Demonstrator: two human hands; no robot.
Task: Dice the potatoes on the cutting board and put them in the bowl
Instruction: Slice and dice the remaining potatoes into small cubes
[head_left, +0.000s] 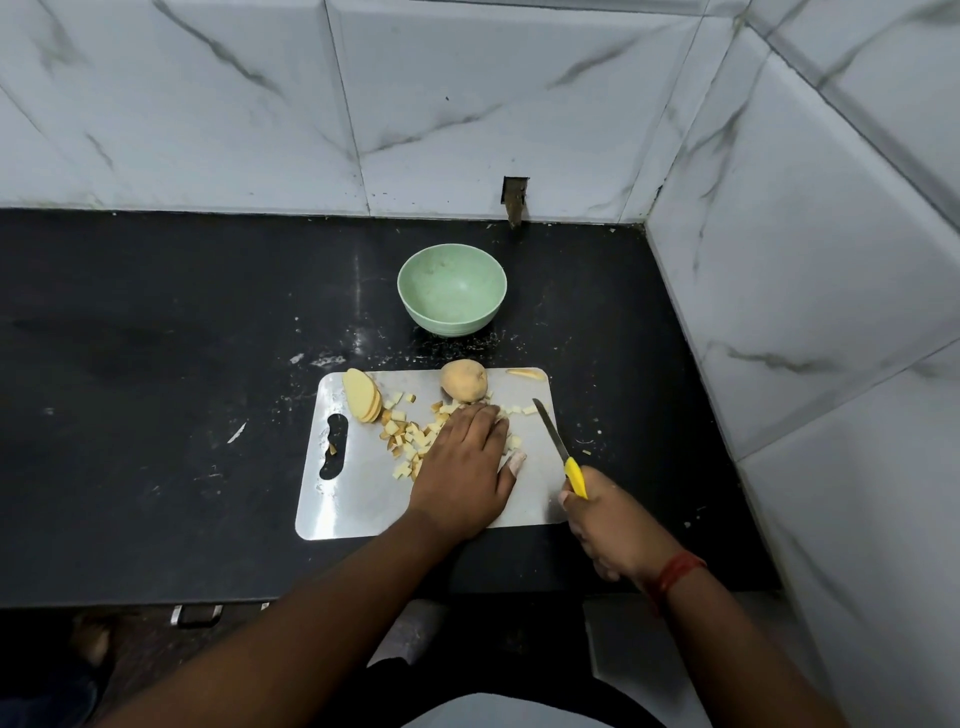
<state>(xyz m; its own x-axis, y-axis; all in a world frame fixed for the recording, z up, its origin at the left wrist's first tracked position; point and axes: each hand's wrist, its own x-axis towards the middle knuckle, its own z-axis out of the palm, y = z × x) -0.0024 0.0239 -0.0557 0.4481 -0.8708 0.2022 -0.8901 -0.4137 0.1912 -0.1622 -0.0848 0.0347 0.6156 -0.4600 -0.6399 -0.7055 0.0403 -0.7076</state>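
Where the head view looks down, the steel cutting board (363, 499) lies flat on the black bench (156, 364) and serves as landmark. Left hand (462, 467) rests palm-down on the board's middle, fingers straight and together, grip released, covering part of the diced potato pieces (410, 434) scattered across the board. Right hand (613, 525) sits at the board's near right corner, grip clenched round the yellow handle of a knife (558, 449); blade raised, tip pointing away over the board's right edge. Whole potato (464, 381) on the board's far edge; stack of potato slices (362, 396) at its far left corner (one strip (524, 373) at the far right corner). Green bowl (452, 288) stands on the bench beyond the board, apart from it, no potato inside. Red thread (675, 571) on the right wrist.
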